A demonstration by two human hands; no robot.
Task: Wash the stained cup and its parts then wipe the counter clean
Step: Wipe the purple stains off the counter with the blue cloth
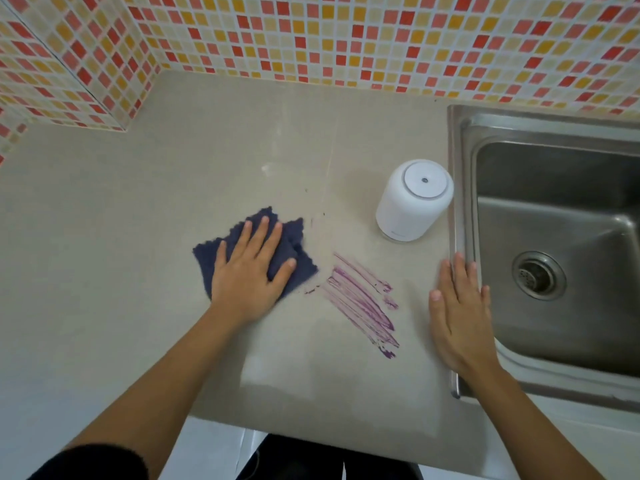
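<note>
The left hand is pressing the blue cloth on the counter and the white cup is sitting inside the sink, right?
Not quite. The head view shows the white cup upside down on the counter, beside the sink. The left hand does press the blue cloth.

The counter (138, 209) is coloured pale beige and is streaked with a purple stain (363, 303). A dark blue cloth (298, 268) is seen, and a white cup (412, 202). The wall (346, 36) is patterned in red, orange, pink and cream mosaic tiles. The sink (561, 216) is grey steel.
</note>
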